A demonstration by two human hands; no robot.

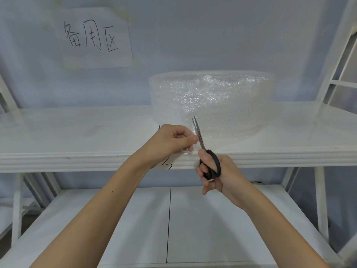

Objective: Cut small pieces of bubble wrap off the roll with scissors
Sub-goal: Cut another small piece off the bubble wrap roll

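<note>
A big roll of clear bubble wrap (212, 101) lies flat on the upper white shelf (77, 132), its loose end trailing toward the shelf's front edge. My left hand (173, 140) pinches that loose end just left of the scissor blades. My right hand (214, 171) grips the black handles of the scissors (199, 136) below the shelf edge. The blades point up and away, slightly parted, into the wrap beside my left thumb.
A paper sign with handwritten characters (94, 37) is taped to the wall behind. A lower white shelf (212, 219) with a dark seam lies under my arms. White frame posts (320, 200) stand at both sides.
</note>
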